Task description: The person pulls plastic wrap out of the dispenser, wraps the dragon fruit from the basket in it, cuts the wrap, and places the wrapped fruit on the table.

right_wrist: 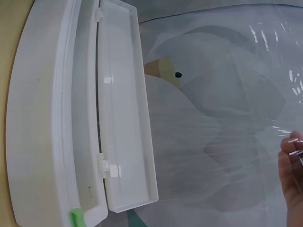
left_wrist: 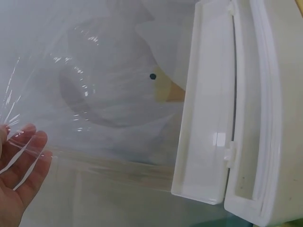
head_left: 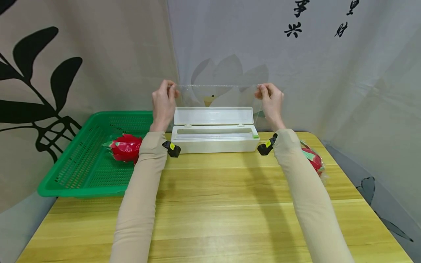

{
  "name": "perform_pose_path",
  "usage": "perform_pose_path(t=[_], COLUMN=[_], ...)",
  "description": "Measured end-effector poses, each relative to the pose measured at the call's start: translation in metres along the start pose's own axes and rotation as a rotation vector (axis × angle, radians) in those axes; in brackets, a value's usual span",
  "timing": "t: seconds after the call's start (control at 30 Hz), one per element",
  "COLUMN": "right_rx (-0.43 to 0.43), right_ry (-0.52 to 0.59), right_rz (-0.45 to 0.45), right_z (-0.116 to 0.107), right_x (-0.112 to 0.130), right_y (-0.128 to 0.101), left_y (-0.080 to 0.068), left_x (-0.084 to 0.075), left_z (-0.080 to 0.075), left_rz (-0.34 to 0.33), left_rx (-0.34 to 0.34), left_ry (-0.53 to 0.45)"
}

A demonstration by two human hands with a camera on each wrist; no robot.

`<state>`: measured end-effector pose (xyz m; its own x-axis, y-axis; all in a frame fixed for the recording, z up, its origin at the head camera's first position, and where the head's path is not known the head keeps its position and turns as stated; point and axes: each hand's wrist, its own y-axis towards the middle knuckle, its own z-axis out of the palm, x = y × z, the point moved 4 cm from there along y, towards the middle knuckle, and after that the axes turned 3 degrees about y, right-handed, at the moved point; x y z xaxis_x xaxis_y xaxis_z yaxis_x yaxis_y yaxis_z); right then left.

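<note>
Film (head_left: 227,94), clear and thin, is stretched between two hands, its corners pinched by the curled fingers of the left hand (head_left: 163,104) and the right hand (head_left: 271,103). It is held above and behind the white box (head_left: 215,145), whose lid (head_left: 213,116) is raised. One dragon fruit (head_left: 126,148) is contained in the green basket (head_left: 88,191); another is partly hidden by the right sleeve (head_left: 306,193).
</note>
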<state>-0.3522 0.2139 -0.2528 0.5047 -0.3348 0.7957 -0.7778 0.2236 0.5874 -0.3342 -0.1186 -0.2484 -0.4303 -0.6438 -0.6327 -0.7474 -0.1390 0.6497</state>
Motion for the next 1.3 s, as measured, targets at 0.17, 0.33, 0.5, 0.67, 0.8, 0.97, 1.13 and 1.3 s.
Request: perform_pose_path(t=[0.17,0.33,0.5,0.67,0.8,0.97,1.13,1.3], right_rx=[-0.008,-0.019,-0.012,-0.012,-0.014,-0.017,-0.022,-0.025], right_ry=[0.026,0.045,0.049,0.04,0.042,0.039,0.03,0.046], right_rz=[-0.007,-0.018,-0.021,-0.022,-0.029,-0.048,-0.054,-0.061], right_z=[-0.001,-0.001,-0.004,-0.006,-0.007,-0.008,-0.009,-0.01], right_x=[0.002,0.006,0.032,0.048,0.051,0.056,0.059,0.06], right_y=[0.003,0.004,-0.005,-0.009,-0.007,-0.006,-0.003,0.001], left_y=[0.001,0.002,0.003,0.006,0.008,0.011,0.012,0.013], left_x=[-0.003,-0.005,-0.008,-0.011,-0.015,-0.018,-0.021,-0.025], left_z=[-0.002,-0.004,-0.006,-0.009,-0.012,-0.015,-0.017,-0.02], left_rz=[0.005,0.005,0.014,0.015,0.028,0.032,0.033,0.028], left_rx=[-0.01,-0.018,-0.027,-0.038,-0.058,-0.073,-0.085,-0.087], left_ry=[0.0,0.001,-0.003,-0.008,-0.012,-0.013,-0.001,0.0])
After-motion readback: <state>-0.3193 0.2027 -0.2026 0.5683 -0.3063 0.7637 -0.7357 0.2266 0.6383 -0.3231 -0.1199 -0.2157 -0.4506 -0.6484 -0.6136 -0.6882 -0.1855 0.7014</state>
